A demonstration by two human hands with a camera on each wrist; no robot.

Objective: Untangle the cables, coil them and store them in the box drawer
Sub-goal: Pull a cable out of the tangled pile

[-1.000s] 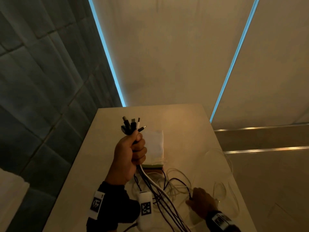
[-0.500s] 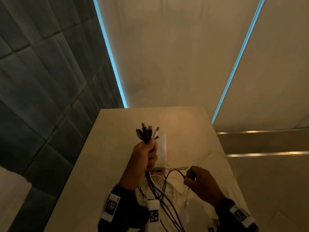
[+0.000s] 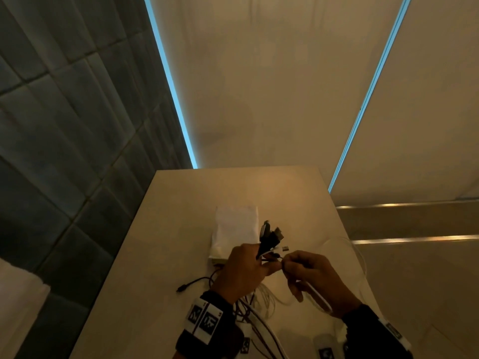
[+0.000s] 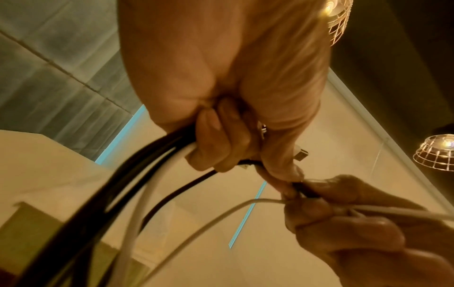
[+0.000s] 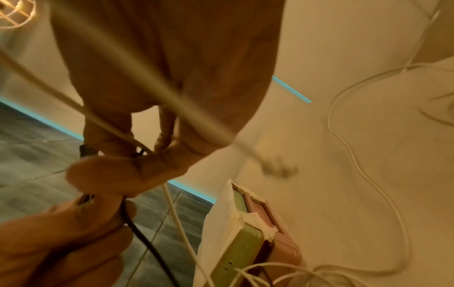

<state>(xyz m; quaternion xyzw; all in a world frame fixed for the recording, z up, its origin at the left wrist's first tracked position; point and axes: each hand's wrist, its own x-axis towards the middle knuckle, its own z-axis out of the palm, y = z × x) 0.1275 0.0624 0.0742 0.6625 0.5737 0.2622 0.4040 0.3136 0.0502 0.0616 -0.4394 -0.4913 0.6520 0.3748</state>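
Note:
My left hand (image 3: 243, 273) grips a bundle of black and white cables (image 3: 269, 237) just below their plugs, which fan out above the fist. In the left wrist view the black cables (image 4: 137, 167) and a thick white cable (image 4: 157, 174) run down out of the curled fingers. My right hand (image 3: 308, 275) is right against the left hand and pinches a thin white cable (image 4: 221, 213) and a small dark plug at the thumb. The drawer box (image 3: 236, 224), white on top with green and pink sides (image 5: 236, 242), lies on the table just beyond my hands.
The beige table (image 3: 181, 229) is narrow, with a dark tiled wall on its left. A loose black cable end (image 3: 186, 285) lies left of my left wrist. Thin white cable loops (image 5: 349, 147) trail over the table's right side and under my hands.
My right hand has come up off the table with a cable end and met the left hand. The left hand has lowered and shifted right with the bundle, uncovering the box.

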